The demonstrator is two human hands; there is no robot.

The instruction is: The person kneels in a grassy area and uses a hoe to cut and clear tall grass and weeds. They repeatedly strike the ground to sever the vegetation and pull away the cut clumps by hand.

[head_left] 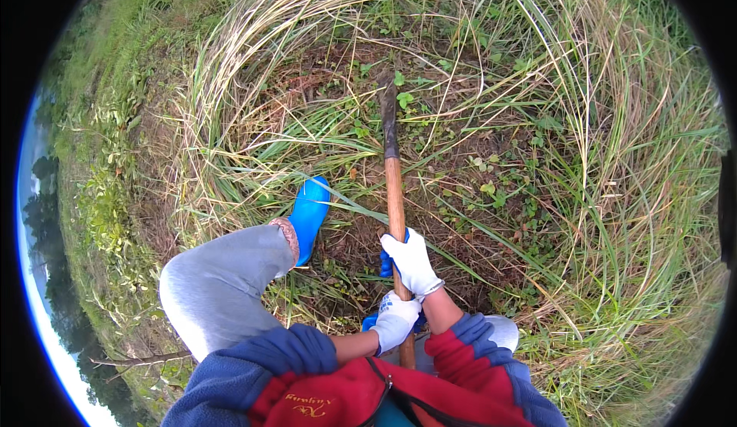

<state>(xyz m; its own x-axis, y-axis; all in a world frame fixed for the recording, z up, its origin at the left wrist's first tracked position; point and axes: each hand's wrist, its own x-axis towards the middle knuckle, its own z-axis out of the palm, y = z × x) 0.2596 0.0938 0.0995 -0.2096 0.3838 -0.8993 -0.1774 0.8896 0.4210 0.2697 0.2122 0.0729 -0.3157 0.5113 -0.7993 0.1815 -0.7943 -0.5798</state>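
Note:
A long tool with a round wooden handle (395, 197) and a dark metal socket and blade (388, 116) points away from me over weedy ground. My right hand (411, 263), in a white glove with blue coating, grips the handle partway down. Closer to my body, my left hand (394, 319), gloved the same way, is closed round the same handle. The blade's far end lies low among small green weeds; whether it touches the soil I cannot tell. Below my left hand, the butt of the handle reaches down near my jacket.
My blue rubber shoe (311, 214) stands left of the handle. Long bent grass (247, 53) curves round the far and left sides, with taller grass (645, 156) at the right. A bare branch (144, 361) lies at lower left, by my knee.

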